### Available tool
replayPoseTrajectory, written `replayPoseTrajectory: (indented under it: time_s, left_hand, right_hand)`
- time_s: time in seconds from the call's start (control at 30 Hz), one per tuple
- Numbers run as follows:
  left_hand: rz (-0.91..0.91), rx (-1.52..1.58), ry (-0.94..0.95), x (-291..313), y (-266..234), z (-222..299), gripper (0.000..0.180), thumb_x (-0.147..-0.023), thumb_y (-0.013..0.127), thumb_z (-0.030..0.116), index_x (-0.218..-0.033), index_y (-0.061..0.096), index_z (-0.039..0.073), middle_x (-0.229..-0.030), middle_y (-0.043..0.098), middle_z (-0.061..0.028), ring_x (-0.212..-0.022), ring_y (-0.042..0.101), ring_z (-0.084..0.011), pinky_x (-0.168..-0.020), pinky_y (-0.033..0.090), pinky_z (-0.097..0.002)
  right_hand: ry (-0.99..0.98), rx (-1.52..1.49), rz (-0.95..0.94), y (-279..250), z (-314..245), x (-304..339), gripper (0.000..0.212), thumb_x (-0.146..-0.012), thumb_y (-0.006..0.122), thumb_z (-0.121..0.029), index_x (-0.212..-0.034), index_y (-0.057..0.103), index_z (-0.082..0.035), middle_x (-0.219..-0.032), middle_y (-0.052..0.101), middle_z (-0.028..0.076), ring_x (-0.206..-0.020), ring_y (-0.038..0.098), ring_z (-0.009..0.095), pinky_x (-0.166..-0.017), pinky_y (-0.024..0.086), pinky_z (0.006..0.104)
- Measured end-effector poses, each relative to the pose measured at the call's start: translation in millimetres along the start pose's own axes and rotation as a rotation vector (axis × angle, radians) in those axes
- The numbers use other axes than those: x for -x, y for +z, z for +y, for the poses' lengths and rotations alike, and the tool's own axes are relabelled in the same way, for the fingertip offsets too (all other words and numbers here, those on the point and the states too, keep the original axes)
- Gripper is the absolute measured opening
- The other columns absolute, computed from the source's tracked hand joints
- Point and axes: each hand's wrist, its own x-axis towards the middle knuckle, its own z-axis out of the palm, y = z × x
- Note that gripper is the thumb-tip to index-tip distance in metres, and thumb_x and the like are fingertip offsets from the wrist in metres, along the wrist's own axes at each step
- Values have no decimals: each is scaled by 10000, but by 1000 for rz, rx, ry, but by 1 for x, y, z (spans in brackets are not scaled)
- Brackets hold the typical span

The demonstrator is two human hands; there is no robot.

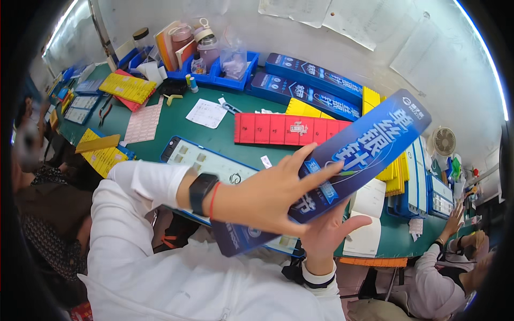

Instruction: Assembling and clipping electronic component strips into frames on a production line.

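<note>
A long dark-blue printed box [375,136] is held tilted across in front of me, its far end raised toward the upper right. My left hand [259,192] lies over its upper face with the fingers spread and pressed against it. From below, my right hand [327,235] supports the box, thumb sticking out to the right; some of its fingers are hidden behind the box. Beneath my left forearm lies a long white case with blue edges [184,155], partly covered by hand and box. A red segmented strip [259,128] rests just beyond on the table.
Two similar blue boxes [305,96] lie at the back beside blue bins [230,80] holding bottles. Yellow strips [128,87] lie left. An open notebook [363,235] and a small fan [444,141] are right. People sit on both sides of the green table [219,139].
</note>
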Motion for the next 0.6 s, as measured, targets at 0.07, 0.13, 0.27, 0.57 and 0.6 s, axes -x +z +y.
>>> replayPoseTrajectory:
  time_s: [0.07,0.13,0.27,0.57,0.6]
  left_hand:
    - [-66,127,-57,-25,-5,-10,1075,-618,774,303,-1474,165,76,-1295,383,-327,-1156,441,-450,-992,363,-436]
    - [-48,203,19,-58,-6,-44,1105,-577,786,277,-1477,172,89,-1235,454,-288,-1117,474,-394,-966,386,-403]
    - [-24,-257,97,-118,-61,-121,1112,-543,766,260,-1477,181,116,-1172,510,-223,-1045,508,-367,-919,426,-390]
    - [-572,-257,-238,-198,-73,-271,1124,-471,726,137,-1471,236,285,-1237,474,-167,-1110,469,-351,-960,392,-375]
    - [-581,-175,-299,-207,-60,-263,1076,-491,716,150,-1459,273,310,-1289,438,-164,-1183,433,-350,-995,374,-389]
  right_hand:
    - [-74,141,14,-6,0,0,906,-808,236,-776,-1491,38,-215,-1516,186,74,-1368,252,287,-1110,236,499]
    - [-56,190,3,-16,-11,-7,890,-819,243,-761,-1491,28,-217,-1522,167,92,-1371,245,302,-1098,249,517]
    - [-25,299,-39,-53,-35,4,791,-885,255,-679,-1491,55,-212,-1512,190,169,-1364,261,352,-1059,293,551]
    - [-27,332,155,-93,-39,48,661,-961,241,-556,-1471,136,-148,-1414,373,209,-1273,404,363,-1000,384,521]
    - [-43,319,167,-94,-39,49,662,-960,235,-559,-1467,141,-143,-1397,395,208,-1255,425,363,-980,404,523]
